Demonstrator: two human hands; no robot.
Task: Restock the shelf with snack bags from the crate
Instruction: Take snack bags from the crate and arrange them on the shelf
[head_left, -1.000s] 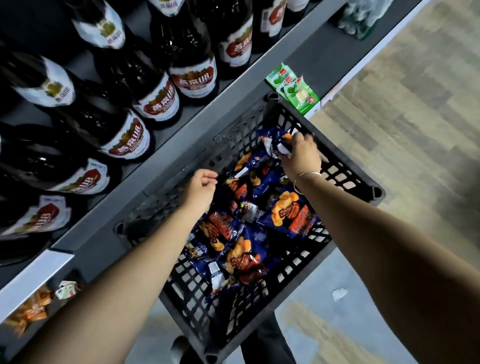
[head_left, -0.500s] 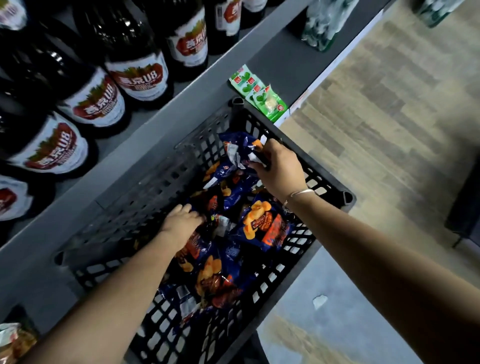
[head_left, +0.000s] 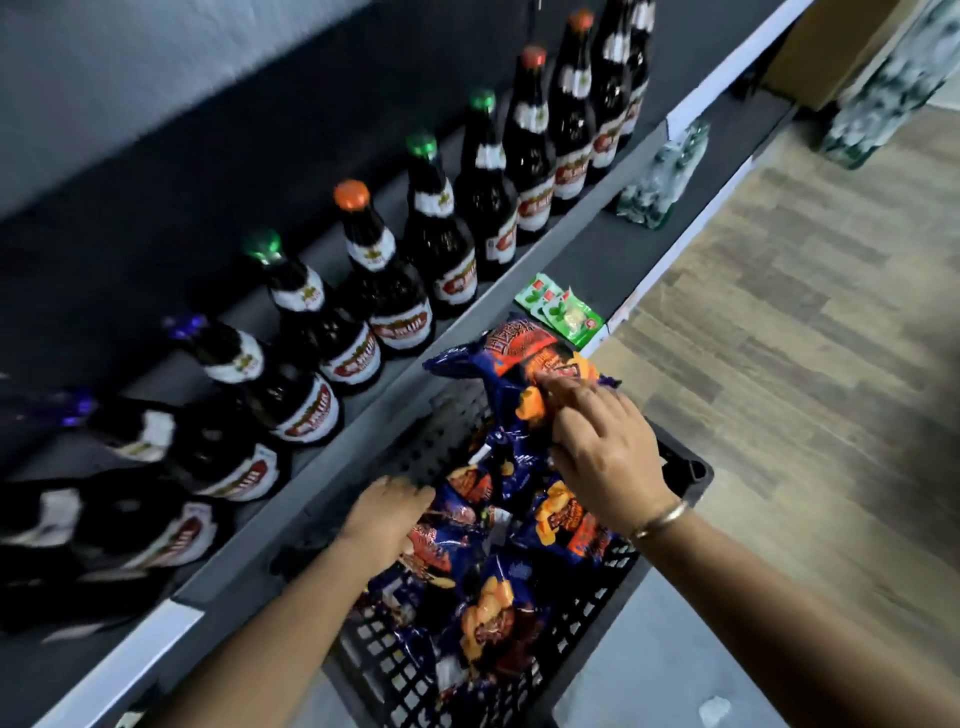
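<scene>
The right hand (head_left: 605, 452) has its fingers pinched on a snack bag (head_left: 524, 364) lifted above the crate (head_left: 680, 475) near the shelf (head_left: 587, 254) – best laid flat beside the green packets (head_left: 563, 312) – while the left hand (head_left: 387, 514) rests curled on the pile, its grip hidden

Right hand (head_left: 605, 449) lifts a snack bag (head_left: 524, 364) at frame centre, above the crate (head_left: 680, 475).
Left hand (head_left: 387, 514) down on bags lower centre; beer bottles (head_left: 384, 291) lined diag. upper left; green packets (head_left: 563, 312) on shelf (head_left: 582, 249) just beyond.
</scene>
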